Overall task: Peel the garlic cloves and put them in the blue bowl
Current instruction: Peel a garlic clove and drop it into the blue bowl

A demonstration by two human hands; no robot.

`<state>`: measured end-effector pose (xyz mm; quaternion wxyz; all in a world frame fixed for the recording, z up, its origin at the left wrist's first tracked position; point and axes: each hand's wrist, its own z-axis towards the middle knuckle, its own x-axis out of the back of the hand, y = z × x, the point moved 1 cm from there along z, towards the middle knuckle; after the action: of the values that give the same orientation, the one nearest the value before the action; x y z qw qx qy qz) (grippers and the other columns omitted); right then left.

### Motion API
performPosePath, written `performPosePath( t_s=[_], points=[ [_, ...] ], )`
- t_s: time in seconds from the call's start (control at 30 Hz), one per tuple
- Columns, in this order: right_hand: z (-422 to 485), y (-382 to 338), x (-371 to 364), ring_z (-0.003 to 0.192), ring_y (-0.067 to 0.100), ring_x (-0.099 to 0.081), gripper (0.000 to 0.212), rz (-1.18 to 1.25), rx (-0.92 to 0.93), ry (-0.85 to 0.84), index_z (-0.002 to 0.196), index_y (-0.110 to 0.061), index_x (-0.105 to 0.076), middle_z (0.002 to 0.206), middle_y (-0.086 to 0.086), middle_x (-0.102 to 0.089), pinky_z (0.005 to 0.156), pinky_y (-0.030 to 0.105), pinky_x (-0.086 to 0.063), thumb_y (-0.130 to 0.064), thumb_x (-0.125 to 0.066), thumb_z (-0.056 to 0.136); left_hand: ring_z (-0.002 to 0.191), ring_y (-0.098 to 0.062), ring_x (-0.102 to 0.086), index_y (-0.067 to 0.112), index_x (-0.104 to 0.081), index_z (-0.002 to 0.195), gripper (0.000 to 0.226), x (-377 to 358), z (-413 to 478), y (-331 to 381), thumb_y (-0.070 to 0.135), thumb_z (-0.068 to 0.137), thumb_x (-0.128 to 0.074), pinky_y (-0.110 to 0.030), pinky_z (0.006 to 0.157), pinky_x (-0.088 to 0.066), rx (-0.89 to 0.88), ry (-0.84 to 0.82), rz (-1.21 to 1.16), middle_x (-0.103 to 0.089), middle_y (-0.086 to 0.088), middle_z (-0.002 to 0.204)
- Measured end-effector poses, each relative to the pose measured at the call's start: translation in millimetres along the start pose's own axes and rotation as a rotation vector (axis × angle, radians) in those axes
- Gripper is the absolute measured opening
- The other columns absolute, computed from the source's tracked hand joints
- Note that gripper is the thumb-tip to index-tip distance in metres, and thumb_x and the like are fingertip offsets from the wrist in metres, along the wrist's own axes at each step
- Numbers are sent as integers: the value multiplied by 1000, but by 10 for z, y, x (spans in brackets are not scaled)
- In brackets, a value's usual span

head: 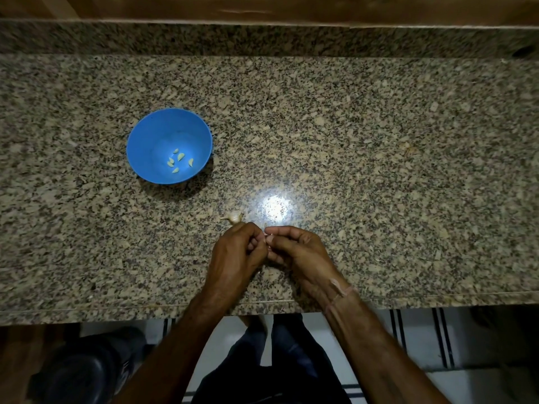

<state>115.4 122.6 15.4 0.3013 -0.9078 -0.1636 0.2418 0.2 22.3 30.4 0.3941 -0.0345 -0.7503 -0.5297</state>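
Step in hand: peeling. The left hand [236, 252] and right hand [294, 249] meet fingertip to fingertip. The curled fingers of both pinch a small pale garlic clove [269, 237], mostly hidden between them. Just beyond the left knuckles, a garlic remnant [233, 217] lies on the granite counter [379, 141]. Well beyond and left of the grip stands the blue bowl [140, 135], holding several peeled cloves [180, 156]. Next move, as judged: strip the skin fully, then carry the clove forward-left and release it over the bowl.

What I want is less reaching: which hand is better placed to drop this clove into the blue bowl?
Probably left. The left hand is nearer the blue bowl; the right hand would have to cross it. Both pinch the garlic clove.
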Motion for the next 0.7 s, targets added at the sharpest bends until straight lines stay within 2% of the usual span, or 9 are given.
performPosePath(
  t_s=[0.1,0.2,0.33,0.4,0.53,0.63,0.7],
  points=[
    [-8,-33,33,104,30,-76,21,8,-16,-32,115,2,-73,110,21,-78,91,32,-62,3,-69,95,71,-8,-58,20,-64,85,9,-11,24,-4,16,92,-68,-31,59,-48,47,16,-45,-61,7,78],
    [-18,-31,75,97,25,-76,22,56,-38,-52,115,3,-73,108,19,-78,85,28,-64,6,-67,95,70,-12,-62,20,-66,85,10,12,71,0,15,93,-66,-29,58,-49,127,46,-98,-65,4,76],
    [15,3,95,98,27,-77,17,119,-35,-31,109,3,-73,105,22,-77,84,27,-63,8,-64,96,63,-4,-60,20,-68,81,17,-3,124,-38,24,97,-67,-15,55,-38,187,70,-53,-66,7,69],
    [37,8,91,96,27,-78,13,124,-24,6,106,0,-73,101,21,-77,84,30,-64,5,-66,95,63,-1,-59,21,-69,81,21,-25,113,-30,30,100,-65,-13,54,-34,210,86,-48,-65,8,68],
    [44,8,56,95,28,-76,12,75,64,70,104,-2,-74,102,21,-78,85,31,-64,3,-70,94,70,1,-68,19,-74,91,13,-101,31,52,28,98,-69,-10,61,-47,358,60,-334,-74,5,76],
    [26,60,27,104,38,-75,12,-16,165,89,106,3,-73,104,25,-77,96,44,-61,4,-69,95,78,-13,-75,16,-75,96,4,-157,-9,48,19,93,-76,-21,68,-57,450,62,-529,-78,-3,81],
    [4,66,24,102,36,-76,12,-89,227,83,107,4,-73,100,22,-78,94,45,-62,3,-69,95,75,-17,-75,13,-76,97,4,-174,-25,27,13,93,-76,-24,66,-56,479,76,-600,-78,-8,81]
  ],
)
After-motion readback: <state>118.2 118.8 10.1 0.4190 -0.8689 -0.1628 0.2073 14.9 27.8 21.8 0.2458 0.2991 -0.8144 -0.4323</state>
